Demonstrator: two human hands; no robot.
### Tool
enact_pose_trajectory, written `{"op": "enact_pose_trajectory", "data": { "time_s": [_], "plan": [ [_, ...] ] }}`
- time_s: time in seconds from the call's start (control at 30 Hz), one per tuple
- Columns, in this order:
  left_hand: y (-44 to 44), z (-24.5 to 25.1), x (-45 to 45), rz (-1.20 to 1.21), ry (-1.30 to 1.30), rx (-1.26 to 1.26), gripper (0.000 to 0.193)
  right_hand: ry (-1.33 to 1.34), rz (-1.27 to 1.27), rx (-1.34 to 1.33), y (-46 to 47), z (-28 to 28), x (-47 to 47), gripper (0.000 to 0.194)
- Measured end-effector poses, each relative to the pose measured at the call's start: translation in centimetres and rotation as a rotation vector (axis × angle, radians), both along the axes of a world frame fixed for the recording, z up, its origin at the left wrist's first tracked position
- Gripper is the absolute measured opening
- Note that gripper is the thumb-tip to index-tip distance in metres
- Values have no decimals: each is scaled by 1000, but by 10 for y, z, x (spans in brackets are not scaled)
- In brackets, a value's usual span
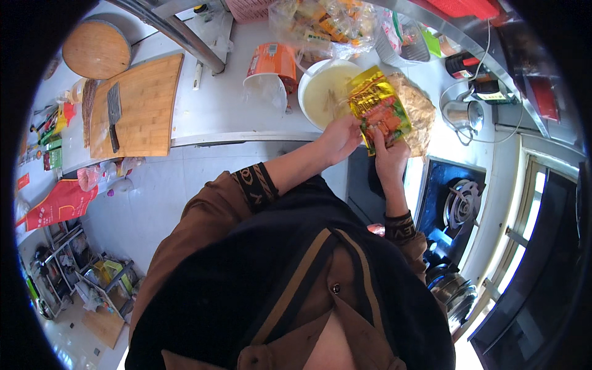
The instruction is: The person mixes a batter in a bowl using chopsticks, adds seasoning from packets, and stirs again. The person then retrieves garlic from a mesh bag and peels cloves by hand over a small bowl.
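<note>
A yellow and green foil seasoning packet (pixel 379 108) with a food picture is held up over the edge of a white bowl (pixel 307 99) of cloudy pale liquid. My right hand (pixel 392 155) grips the packet's lower edge, thumb across its front. At the packet's lower left side is my left hand (pixel 344 138), fingers curled against it; their tips are partly hidden. Behind the packet lies a crumpled brown wrapping or cloth (pixel 414 111). An orange and white tub (pixel 270 69) with clear plastic at its mouth lies left of the bowl.
A cleaver (pixel 114 111) rests on a wooden cutting board (pixel 152 106) at left, near a round board (pixel 97 48). Clear bags of packets (pixel 323 27) stand behind the bowl. A metal post (pixel 185 41) rises from the counter. A gas burner (pixel 462 203) and metal cup (pixel 465 115) are at right.
</note>
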State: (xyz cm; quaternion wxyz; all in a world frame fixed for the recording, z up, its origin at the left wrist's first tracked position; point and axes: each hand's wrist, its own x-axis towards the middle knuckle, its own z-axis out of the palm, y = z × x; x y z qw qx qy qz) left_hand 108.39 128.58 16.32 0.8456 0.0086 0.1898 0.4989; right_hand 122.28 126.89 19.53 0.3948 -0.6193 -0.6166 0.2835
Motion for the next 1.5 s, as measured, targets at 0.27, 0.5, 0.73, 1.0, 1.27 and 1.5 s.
{"op": "enact_pose_trajectory", "data": {
  "time_s": [0.27,0.5,0.73,1.0,1.27,1.5],
  "plan": [
    [-5,9,3,-34,35,-72,33,23,-31,30,-7,12,7,23],
    [-4,4,13,-75,48,-17,30,37,-44,-6,-13,15,15,23],
    [5,-16,15,-84,-439,270,32,-92,-40,54,-4,1,20,27],
    [-1,-42,21,-137,-701,369,28,-15,-74,59,-10,-3,22,23],
    [-8,5,23,-129,260,-12,28,259,-114,-54,-13,-36,27,22],
    [-11,-12,20,-171,1172,297,24,869,-109,-363,-19,-52,35,41]
  ]
}}
